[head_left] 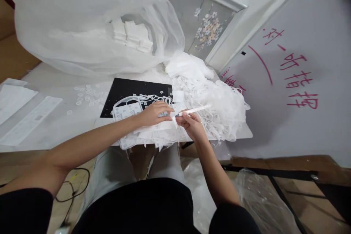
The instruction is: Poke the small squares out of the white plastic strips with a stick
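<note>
A: Where is the pen-like tool (pixel 196 110) being held?

B: Above the table's near edge. The right hand (pixel 194 127) is pinching it, presumably angling its tip toward the small white piece (pixel 173 114). The left fingers are pinching that piece, likely for steadiness.

A: Obstructions?

B: Tangled white cords (pixel 223 111) are crowding the right hand; a black mat (pixel 120 93) is lying beyond the left.
</note>
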